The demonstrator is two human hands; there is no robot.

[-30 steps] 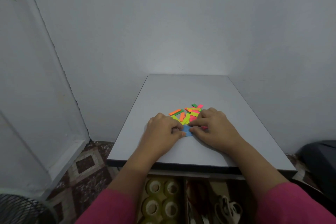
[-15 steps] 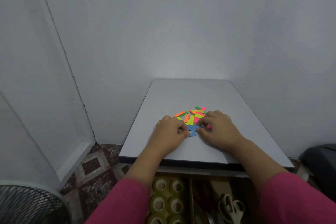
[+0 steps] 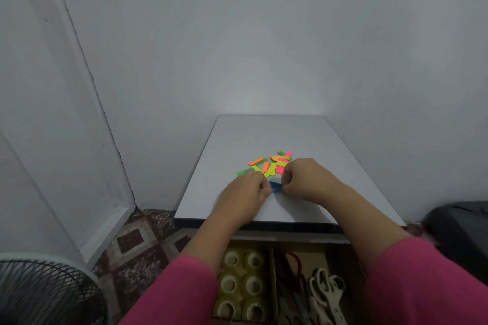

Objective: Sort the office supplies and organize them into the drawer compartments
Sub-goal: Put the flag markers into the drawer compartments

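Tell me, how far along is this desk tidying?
Partly done. The open drawer already holds tape rolls in one compartment and scissors in the next. Right now the left hand and right hand pinch blue strips. The colored strips scattered on the table are left.

head view — forward, down, over table (image 3: 303, 134)

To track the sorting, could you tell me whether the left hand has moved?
Yes: the left hand has drawn back from the pile toward the table's near edge, pinching the blue strip with the right hand.
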